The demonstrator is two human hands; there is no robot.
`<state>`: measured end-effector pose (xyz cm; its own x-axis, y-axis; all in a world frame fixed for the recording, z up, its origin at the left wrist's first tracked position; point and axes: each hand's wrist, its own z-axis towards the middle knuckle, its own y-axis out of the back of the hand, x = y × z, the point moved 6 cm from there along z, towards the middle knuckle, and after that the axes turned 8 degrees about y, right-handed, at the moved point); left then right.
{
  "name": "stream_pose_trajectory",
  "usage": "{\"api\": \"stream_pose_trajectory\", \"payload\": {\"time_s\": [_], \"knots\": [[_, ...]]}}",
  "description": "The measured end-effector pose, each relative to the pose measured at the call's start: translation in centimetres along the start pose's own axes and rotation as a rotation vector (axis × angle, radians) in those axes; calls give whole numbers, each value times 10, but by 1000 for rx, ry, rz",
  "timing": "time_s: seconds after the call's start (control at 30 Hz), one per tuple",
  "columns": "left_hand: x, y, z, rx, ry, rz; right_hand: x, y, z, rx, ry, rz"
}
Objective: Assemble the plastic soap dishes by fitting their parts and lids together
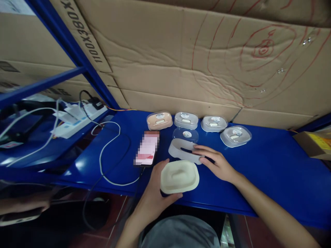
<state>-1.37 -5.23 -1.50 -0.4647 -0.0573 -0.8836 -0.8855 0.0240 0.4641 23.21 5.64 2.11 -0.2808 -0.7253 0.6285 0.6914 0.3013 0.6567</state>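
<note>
My left hand (157, 189) holds a cream oval tray (179, 176) by its left side, thumb at the lower edge, near the table's front. Just beyond it, my right hand (213, 160) has its fingers on the right end of a light grey oval piece (178, 148) with a slot in its top. A clear lid (185, 134) with a round sticker lies behind the grey piece. Along the back stand a peach lidded case (159, 120), a grey one (186, 120), another grey one (214, 124) and a whitish one (235, 136).
A phone (147, 148) with a cable lies left of the cases on the blue table (269, 172). Farther left are power strips (77, 120) and wires. Cardboard (155, 51) rises behind; an open box (314, 144) is at right. Another person's hand (26, 205) holds a phone, lower left.
</note>
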Motion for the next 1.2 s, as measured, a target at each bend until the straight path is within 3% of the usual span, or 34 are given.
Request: {"api": "stream_pose_trajectory", "payload": {"time_s": [0.17, 0.37, 0.73, 0.97, 1.2], "knots": [[1, -4, 2, -34, 94, -327, 22, 4, -3, 52, 104, 64], [-2, -17, 7, -72, 155, -673, 41, -7, -6, 141, 198, -68], [5, -36, 12, -29, 309, -1238, 33, -25, -7, 215, 214, -168], [6, -48, 12, 62, 373, -1452, 37, -27, -4, 185, 240, -210], [3, -48, 15, 62, 408, -1548, 31, -33, -8, 183, 236, -327]]}}
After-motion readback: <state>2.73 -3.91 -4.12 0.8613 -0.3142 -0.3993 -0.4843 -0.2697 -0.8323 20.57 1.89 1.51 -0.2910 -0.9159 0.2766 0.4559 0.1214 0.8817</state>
